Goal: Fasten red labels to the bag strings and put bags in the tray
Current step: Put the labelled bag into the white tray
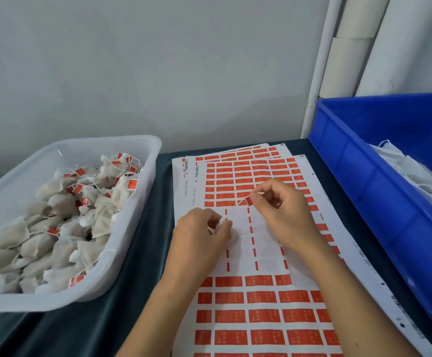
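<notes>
Sheets of red labels point(258, 315) lie overlapped on the dark table in front of me. My left hand point(199, 235) holds a small white bag point(231, 237) down on a bare, peeled strip of the top sheet. From the bag a thin white string point(254, 228) runs toward my right hand point(282, 210). That hand pinches a red label point(248, 200), half lifted off the sheet, between thumb and forefinger. A clear plastic tray point(137, 202) at the left holds several tan bags with red labels on their strings point(62, 217).
A blue plastic crate point(359, 161) stands at the right with white unlabelled bags point(416, 173) inside. White pipes point(349, 60) rise behind it against a grey wall. The dark cloth point(137, 253) shows between tray and sheets.
</notes>
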`<action>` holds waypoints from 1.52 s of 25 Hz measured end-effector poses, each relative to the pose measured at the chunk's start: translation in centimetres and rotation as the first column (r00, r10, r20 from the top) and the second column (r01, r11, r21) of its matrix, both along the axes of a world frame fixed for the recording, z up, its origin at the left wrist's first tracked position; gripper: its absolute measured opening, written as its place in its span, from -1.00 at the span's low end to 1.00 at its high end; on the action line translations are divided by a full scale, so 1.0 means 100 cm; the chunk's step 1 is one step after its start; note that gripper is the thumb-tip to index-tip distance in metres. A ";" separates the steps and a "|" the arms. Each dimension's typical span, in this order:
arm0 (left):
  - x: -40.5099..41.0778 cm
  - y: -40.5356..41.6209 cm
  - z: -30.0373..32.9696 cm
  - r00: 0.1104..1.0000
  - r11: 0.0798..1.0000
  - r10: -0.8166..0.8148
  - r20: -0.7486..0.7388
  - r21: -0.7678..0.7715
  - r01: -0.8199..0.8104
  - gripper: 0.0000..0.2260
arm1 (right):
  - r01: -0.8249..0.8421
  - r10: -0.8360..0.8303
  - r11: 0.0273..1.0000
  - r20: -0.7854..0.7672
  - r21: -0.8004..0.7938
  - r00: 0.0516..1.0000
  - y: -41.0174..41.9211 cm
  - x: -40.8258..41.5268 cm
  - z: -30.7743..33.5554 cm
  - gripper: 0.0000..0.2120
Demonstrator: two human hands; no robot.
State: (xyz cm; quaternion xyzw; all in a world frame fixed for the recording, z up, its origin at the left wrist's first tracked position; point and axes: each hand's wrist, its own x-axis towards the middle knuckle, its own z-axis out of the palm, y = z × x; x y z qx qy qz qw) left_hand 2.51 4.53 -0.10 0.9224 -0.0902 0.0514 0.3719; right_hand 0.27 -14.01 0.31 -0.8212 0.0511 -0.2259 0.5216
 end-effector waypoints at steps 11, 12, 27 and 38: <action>-0.020 0.063 0.086 0.891 0.998 0.053 0.450 -0.045 -0.037 -0.97 | -0.464 0.471 0.876 0.021 -0.134 0.882 0.084 0.001 0.058 -0.74; -0.019 0.073 0.093 0.870 0.997 0.082 0.486 -0.050 -0.066 -0.97 | -0.499 0.506 0.857 0.030 -0.133 0.862 0.096 0.004 0.066 -0.71; -0.018 0.103 0.085 0.817 0.826 0.182 0.548 0.365 -0.429 -0.79 | -0.578 0.574 0.811 -0.068 -0.089 0.816 0.137 0.019 0.067 -0.66; -0.009 -0.030 0.017 0.939 0.971 -0.163 0.302 0.219 0.098 -0.67 | -0.158 0.124 0.969 -0.177 -0.192 0.976 -0.003 0.012 0.038 -0.84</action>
